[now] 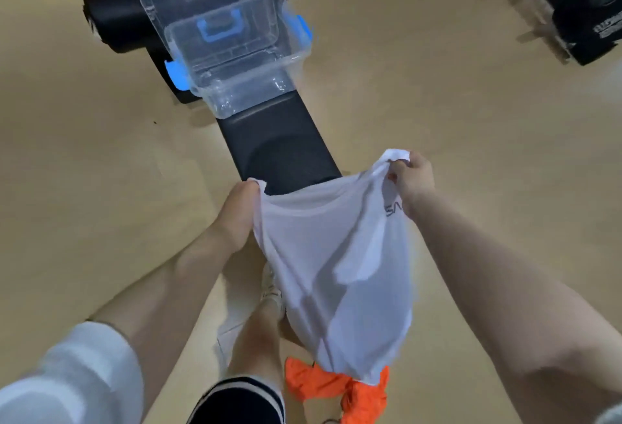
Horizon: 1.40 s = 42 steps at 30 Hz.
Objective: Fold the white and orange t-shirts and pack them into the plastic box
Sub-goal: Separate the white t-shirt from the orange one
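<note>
Our left hand [240, 211] and right hand [409, 174] each pinch a top corner of the thin white t-shirt [333, 255], which hangs between them just short of the black padded bench [286, 151]. The crumpled orange t-shirt [336, 386] lies below its hem. We're opening it for folding — next, lay it flat on the bench, the clear plastic box [242, 67] waiting at the far end.

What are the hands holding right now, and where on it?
Both hold the white t-shirt by its top edge: left hand grips one upper corner, right hand pinches the other, so it hangs down.
</note>
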Motion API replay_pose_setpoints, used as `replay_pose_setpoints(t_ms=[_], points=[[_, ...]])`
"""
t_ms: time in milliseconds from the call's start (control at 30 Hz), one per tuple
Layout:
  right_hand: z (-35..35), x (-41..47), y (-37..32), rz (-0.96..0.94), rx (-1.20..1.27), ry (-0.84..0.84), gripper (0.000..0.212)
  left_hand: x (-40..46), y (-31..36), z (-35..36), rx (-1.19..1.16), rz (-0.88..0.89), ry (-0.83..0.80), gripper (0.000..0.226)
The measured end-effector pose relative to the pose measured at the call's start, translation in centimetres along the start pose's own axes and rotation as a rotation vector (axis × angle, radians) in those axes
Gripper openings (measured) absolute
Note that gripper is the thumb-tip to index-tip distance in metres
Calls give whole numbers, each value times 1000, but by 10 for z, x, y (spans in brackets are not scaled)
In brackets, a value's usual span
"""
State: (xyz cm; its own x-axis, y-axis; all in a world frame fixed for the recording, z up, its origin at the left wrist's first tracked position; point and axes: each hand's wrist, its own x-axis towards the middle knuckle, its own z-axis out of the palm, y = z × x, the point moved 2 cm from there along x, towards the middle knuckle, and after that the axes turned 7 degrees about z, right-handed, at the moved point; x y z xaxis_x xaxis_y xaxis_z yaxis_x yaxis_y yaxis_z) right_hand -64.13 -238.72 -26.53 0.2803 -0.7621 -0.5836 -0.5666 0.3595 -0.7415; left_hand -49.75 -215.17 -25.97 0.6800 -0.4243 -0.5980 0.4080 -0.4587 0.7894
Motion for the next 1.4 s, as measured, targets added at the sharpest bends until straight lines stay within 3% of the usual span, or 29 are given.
replay_pose_setpoints(t_ms=[300, 467, 567, 633, 733, 800, 833, 900, 967, 1067, 1167, 1267, 1400], points=[[131, 156, -44, 103, -205, -60, 20, 183, 5, -43, -345, -280, 434, 28], [183, 200, -46, 155, -196, -200, 29, 232, -7, -68, -443, -192, 233, 16], [202, 210, -48, 199, -174, -264, 39, 249, -29, -84, -241, -171, 151, 14], [208, 212, -52, 175, -191, -277, 42, 253, -41, -91, -173, -185, 171, 12], [210, 220, -48, 205, -135, -236, 31, 260, -50, -99, -291, -188, 201, 24], [208, 226, -41, 183, -251, -197, 17, 265, -53, -101, -301, -186, 228, 18], [206, 229, -38, 176, -356, -176, 27, 268, -55, -101, -276, -191, 248, 20], [204, 231, -33, 231, -507, -168, 45, 272, -59, -99, -155, -189, 300, 22], [204, 230, -29, 328, -530, -175, 51, 272, -59, -97, 127, -163, 354, 27], [202, 227, -26, 314, -455, -100, 36, 266, -47, -88, 650, 86, 392, 24], [203, 225, -28, 311, -235, -159, 19, 262, -31, -67, 808, 410, 132, 10], [204, 230, -36, 312, -95, -165, 12, 260, -30, -47, 901, 496, -121, 17], [209, 237, -45, 299, -72, -146, 14, 267, -31, -37, 1076, 546, -113, 15]])
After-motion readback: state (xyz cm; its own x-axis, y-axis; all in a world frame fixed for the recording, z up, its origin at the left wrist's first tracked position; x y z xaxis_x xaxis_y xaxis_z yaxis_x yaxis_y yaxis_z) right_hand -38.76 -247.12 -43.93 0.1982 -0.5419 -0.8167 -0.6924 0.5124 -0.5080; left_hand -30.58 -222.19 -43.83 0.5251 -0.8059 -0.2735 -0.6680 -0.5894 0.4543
